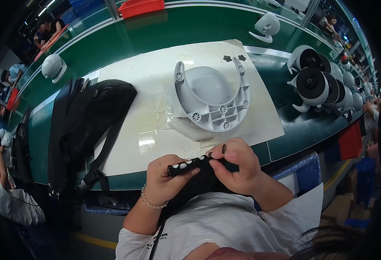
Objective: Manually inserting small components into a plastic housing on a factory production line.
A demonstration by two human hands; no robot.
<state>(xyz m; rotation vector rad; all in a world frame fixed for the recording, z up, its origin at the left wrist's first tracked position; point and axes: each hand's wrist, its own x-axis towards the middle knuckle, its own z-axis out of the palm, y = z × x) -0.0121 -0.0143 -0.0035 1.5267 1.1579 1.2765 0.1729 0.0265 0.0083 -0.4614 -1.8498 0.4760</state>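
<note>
Close to my body, my left hand [166, 175] is closed round a narrow black strip [185, 165] with a row of white round spots along it. My right hand [240, 167] is at the strip's right end, its thumb and forefinger bent together. A small dark oval pad [224, 149] shows at the right forefinger; it looks stuck there or pinched. Beyond both hands a white plastic housing [238, 117] lies with its ribbed underside up. Several round spoked recesses dot its curved arms and base, and clear plastic wrap sits under its left side.
A white board [125, 149] covers the green bench, with two black flower-shaped pieces [227, 58] near its far corner. Black mesh bags [90, 104] lie at left. White-and-black round units [314, 84] crowd the right. Single white units [53, 67] stand farther off. Other people work nearby.
</note>
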